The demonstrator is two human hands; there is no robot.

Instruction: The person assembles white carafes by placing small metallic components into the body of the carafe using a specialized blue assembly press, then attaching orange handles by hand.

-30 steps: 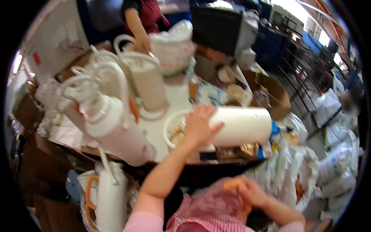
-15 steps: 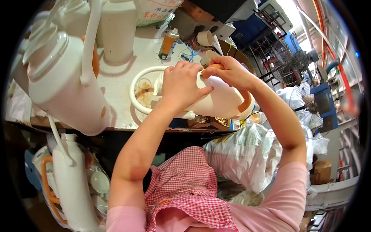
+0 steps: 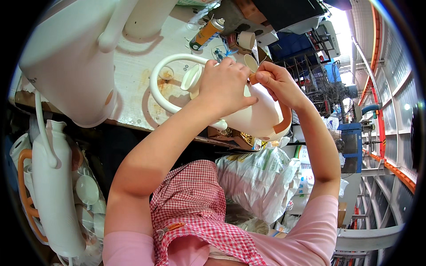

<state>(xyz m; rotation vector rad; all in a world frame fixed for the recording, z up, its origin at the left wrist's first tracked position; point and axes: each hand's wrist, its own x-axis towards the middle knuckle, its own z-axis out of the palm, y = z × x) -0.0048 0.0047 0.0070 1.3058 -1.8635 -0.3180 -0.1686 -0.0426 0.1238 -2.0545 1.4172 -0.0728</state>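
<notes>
A white thermos jug (image 3: 255, 116) lies on its side on the white worktable, its round mouth toward the left. Over its upper body my left hand (image 3: 225, 84) is clasped, thumb on the near side and fingers across the top. At the upper end of the jug's orange-brown side handle (image 3: 285, 120), my right hand (image 3: 276, 84) pinches with thumb and fingers. That end meets the body close to my left fingertips, and the joint itself is mostly hidden. A white carrying handle (image 3: 154, 86) loops out to the left around the jug's mouth.
A large white jug (image 3: 71, 62) stands at the table's left. Behind my hands are an orange spray can (image 3: 207, 34) and a tape roll (image 3: 246, 41). A small box of brass-coloured parts (image 3: 245, 139) sits at the front edge. White sacks (image 3: 257, 177) lie below; another jug (image 3: 54, 186) stands lower left.
The whole view has shifted and tilted. Both hands keep their hold on the jug and its side handle; the jug's mouth now shows more of its opening.
</notes>
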